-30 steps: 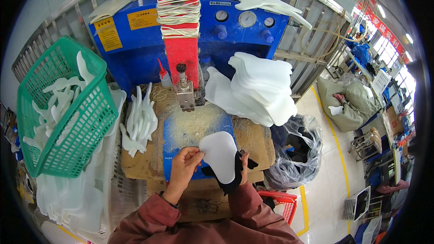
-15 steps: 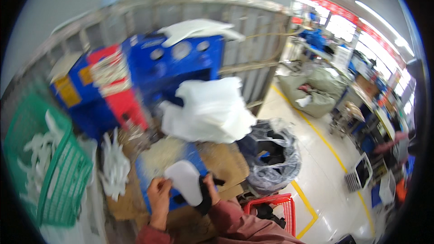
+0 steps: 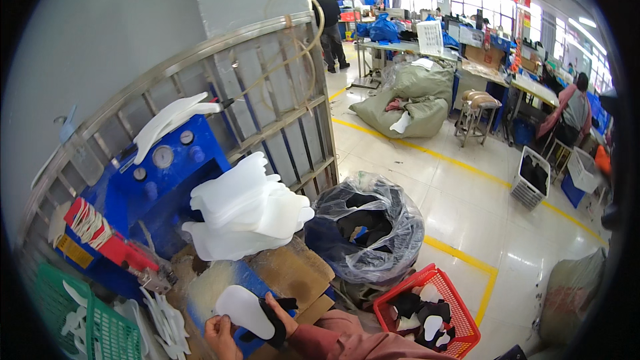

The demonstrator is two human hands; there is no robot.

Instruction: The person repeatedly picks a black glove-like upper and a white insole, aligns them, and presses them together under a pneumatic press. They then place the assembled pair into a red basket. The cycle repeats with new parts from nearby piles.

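**Both hands on a white insole at the blue press bench**

White insole (image 3: 244, 310) lies flat on the blue work pad (image 3: 235, 280), at the lower edge of the view. Left hand (image 3: 221, 335) sits at its near-left edge, fingers curled onto the rim. Right hand (image 3: 279, 317), in a black fingerless glove, pinches the toe end; thumb and fingers close on it. Both grips partly cut off by the frame edge.

Surface: worn brown bench top (image 3: 287, 273), patchy. Stack of white foam sheets (image 3: 243, 210) sits behind the pad, against the blue machine (image 3: 167, 180) with round gauges. Green basket (image 3: 87, 327) far left, holding white pieces.

Room: red basket (image 3: 430, 310) on the floor, just right of the bench, with black and white insoles. Clear plastic bag (image 3: 370, 227) of dark scraps beside it. Glossy pale floor with yellow line (image 3: 460, 260). Metal railing (image 3: 280, 100) behind the machine. Other people work at distant tables.
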